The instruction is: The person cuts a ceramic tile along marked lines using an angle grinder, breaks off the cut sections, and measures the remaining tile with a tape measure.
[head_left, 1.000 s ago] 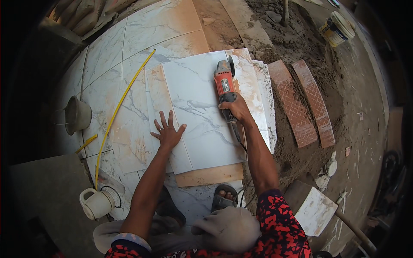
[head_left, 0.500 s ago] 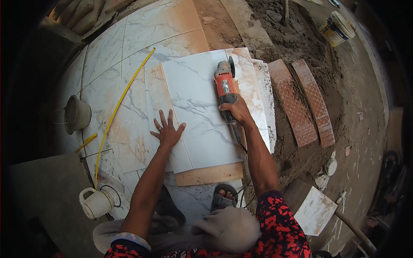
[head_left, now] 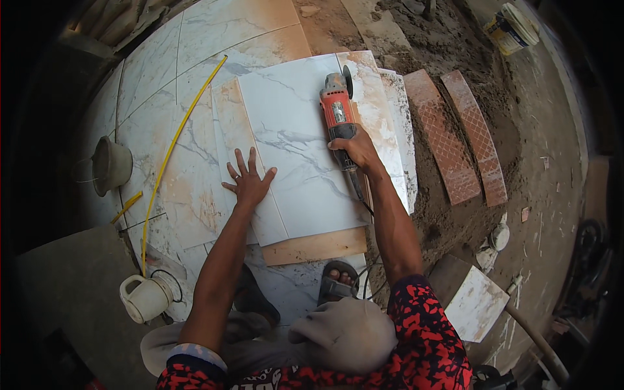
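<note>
Head view, with 12 o'clock at the top edge of the picture: the red-and-black angle grinder (head_left: 338, 112) lies over the right part of a white marble-patterned tile (head_left: 292, 182), its long axis running close to 12-to-6, with the head tipped slightly toward 11. The right hand (head_left: 355, 149) is the nearer one, wrapped around the dark rear grip with its thumb across the 9 o'clock side; its other fingers are mostly hidden. From that hand the cutting disc (head_left: 348, 82) sits at about 12 o'clock, on the far end of the tool and at its 3 o'clock side, seen almost edge-on, so its plane also runs roughly 12-to-6. Just beside it, a straight edge divides the white tile from a dust-stained tile strip (head_left: 378, 130) toward 3 o'clock, and grinder and edge lie nearly parallel. I cannot tell whether the disc touches the surface, or whether it spins. The power cord (head_left: 357, 187) leaves the grip between 5 and 6 o'clock. The left hand (head_left: 250, 185) is well apart from the tool, palm down with fingers spread on the stained left strip (head_left: 233, 110), its thumb reaching to the white tile's left edge; from there the grinder lies between 1 and 2 o'clock. Beyond the stack, toward 3 o'clock from the right hand, two terracotta pavers (head_left: 442, 136) (head_left: 475, 140) rest on muddy ground.
</note>
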Demonstrator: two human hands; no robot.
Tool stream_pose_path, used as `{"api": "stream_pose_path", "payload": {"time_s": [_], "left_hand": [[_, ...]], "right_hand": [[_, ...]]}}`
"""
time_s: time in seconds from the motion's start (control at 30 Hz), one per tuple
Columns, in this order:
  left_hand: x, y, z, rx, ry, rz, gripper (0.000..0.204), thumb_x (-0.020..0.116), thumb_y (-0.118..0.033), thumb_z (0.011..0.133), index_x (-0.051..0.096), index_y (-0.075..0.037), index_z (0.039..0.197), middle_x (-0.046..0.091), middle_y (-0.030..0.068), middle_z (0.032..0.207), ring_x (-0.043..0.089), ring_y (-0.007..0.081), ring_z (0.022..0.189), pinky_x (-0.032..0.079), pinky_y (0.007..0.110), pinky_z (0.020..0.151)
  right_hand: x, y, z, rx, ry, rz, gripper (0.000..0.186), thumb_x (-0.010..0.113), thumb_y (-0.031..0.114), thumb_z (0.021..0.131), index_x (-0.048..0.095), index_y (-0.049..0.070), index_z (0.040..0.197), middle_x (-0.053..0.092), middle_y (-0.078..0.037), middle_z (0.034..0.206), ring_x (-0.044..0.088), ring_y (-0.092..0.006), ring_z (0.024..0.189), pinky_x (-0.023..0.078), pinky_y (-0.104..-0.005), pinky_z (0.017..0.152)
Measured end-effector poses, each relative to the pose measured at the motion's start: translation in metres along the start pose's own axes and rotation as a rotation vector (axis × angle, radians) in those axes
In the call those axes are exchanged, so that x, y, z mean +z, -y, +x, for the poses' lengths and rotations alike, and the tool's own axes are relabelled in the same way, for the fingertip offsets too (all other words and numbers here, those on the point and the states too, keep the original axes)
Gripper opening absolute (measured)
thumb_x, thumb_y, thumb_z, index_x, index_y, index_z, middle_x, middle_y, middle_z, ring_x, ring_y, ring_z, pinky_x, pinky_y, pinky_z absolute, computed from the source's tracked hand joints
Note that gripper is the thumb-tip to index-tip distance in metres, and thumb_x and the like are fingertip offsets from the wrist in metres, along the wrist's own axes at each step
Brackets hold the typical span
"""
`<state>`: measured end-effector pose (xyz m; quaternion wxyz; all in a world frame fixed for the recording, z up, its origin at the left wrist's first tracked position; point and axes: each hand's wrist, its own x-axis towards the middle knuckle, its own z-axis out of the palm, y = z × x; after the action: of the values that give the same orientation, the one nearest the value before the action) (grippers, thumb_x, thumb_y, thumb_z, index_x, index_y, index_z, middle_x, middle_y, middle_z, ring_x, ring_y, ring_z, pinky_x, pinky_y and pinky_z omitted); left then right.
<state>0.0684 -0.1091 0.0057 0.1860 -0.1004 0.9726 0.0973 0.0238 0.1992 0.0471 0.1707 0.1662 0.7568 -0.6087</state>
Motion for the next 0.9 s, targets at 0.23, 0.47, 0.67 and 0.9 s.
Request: {"api": "stream_pose_path", "payload": {"time_s": [0.23,0.47,0.67,0.9], "left_hand": [[0.002,0.002,0.0,0.005,-0.002,-0.005,0.094,0.059,-0.066,0.083,0.01,-0.033,0.156,-0.01,0.0071,0.164,-0.006,0.0497,0.145,0.005,0.083,0.1],[0.005,0.005,0.0,0.011,-0.017,-0.006,0.093,0.059,-0.066,0.083,0.01,-0.034,0.156,-0.01,0.0072,0.164,-0.006,0.0502,0.145,0.006,0.083,0.099],[0.005,0.002,0.0,0.016,-0.023,-0.005,0.093,0.059,-0.066,0.083,0.01,-0.034,0.156,-0.009,0.0076,0.164,-0.004,0.051,0.145,0.006,0.083,0.099],[0.002,0.001,-0.001,0.008,-0.008,-0.005,0.094,0.06,-0.066,0.083,0.01,-0.034,0.156,-0.01,0.0076,0.164,-0.004,0.0512,0.145,0.006,0.083,0.099]], "right_hand": [[-0.003,0.01,-0.001,0.032,0.058,0.047,0.055,0.077,0.024,0.058,0.061,-0.001,0.104,0.066,-0.015,0.091,0.063,-0.0259,0.082,0.049,-0.0351,0.075],[-0.001,0.006,-0.011,-0.009,0.027,-0.03,0.059,0.077,0.025,0.059,0.057,-0.002,0.108,0.064,-0.011,0.091,0.061,-0.0212,0.08,0.05,-0.0334,0.076],[-0.003,0.001,-0.005,0.022,0.041,0.002,0.058,0.077,0.024,0.06,0.057,-0.001,0.108,0.063,-0.01,0.089,0.06,-0.0214,0.078,0.049,-0.0334,0.075],[0.0,0.001,-0.012,0.001,0.016,0.008,0.053,0.077,0.023,0.058,0.061,-0.001,0.103,0.065,-0.014,0.089,0.062,-0.0257,0.08,0.049,-0.0354,0.076]]}}
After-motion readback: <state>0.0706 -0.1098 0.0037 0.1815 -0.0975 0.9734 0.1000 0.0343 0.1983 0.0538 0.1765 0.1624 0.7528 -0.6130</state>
